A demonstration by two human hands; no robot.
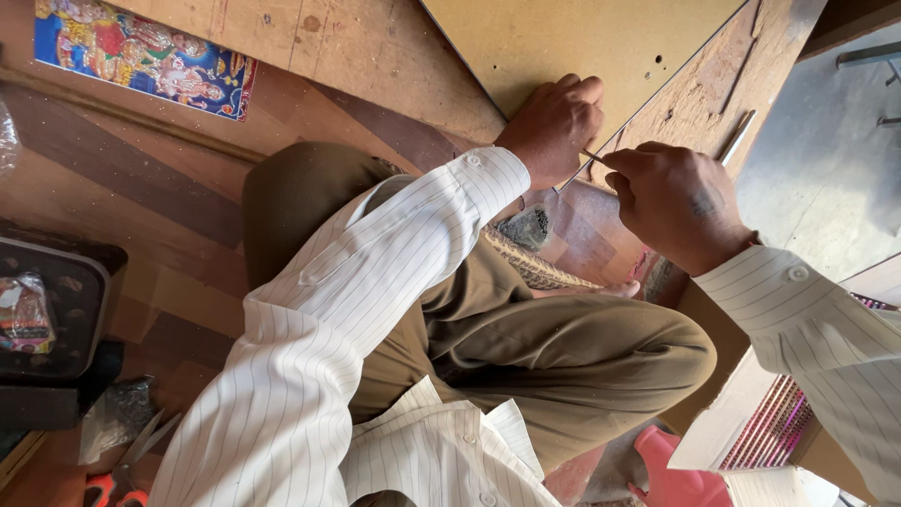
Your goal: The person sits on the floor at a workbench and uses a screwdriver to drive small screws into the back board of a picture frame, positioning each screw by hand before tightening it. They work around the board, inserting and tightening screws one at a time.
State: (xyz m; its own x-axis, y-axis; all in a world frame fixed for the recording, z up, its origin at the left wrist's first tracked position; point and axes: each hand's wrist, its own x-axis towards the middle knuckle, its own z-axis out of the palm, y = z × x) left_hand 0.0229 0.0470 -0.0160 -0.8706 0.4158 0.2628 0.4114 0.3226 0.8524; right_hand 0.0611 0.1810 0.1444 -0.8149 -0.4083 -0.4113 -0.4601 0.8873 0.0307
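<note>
Brown fibreboard sheet (563, 47) lies on the worktop; left hand (554, 127) presses its edge, fingers curled, while right hand (671, 202) pinches a thin stick (593, 156). Any slip could skew the mark.

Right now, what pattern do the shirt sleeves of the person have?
White with thin dark vertical stripes, seen best in the head view on the left sleeve.
</note>
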